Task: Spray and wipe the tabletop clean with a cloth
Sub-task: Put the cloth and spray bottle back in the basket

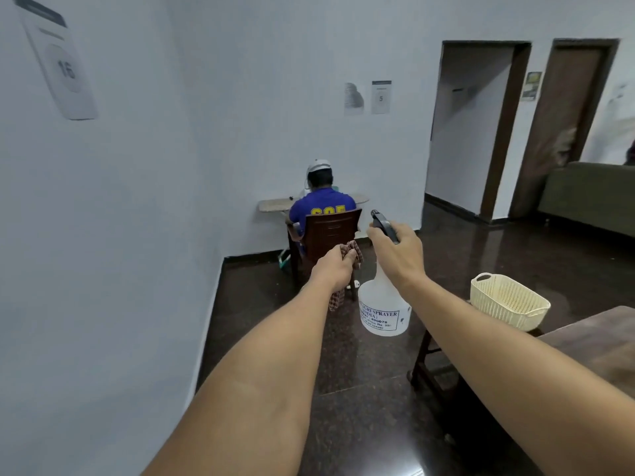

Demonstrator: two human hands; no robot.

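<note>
Hands out ahead on bare forearms, both raised above the dark polished floor (pixel 378 407), off the left edge of the brown table (pixel 591 341), seen only at the lower right.

Gripped a checked brown cloth (pixel 351 250) in the left hand (pixel 335 266), fingers curled tight round the bunched middle, one end poking up past the knuckles, the other hanging below the wrist.

Held a translucent white spray bottle (pixel 383 310) by the neck in the right hand (pixel 395 255), fingers wrapped round it just under the black trigger head (pixel 383 223), nozzle pointing away and up to the left. Could not tell whether any finger lay on the trigger, hidden behind the back of the hand. Kept the bottle upright in the air, printed label towards the camera, just beside the cloth, neither one touching the table.

Beyond the table's far left corner, a cream slotted basket (pixel 508 300) on dark wooden furniture, kind not clear.

Further off, a person (pixel 321 204) in a blue shirt and white cap, seated with back turned on a brown chair (pixel 331 231) at a narrow table (pixel 275 203) against the far wall. Numbered paper sheets (pixel 381 97) on the white walls, two dark-framed doorways (pixel 470 125) and a green sofa (pixel 591 197) to the right.
</note>
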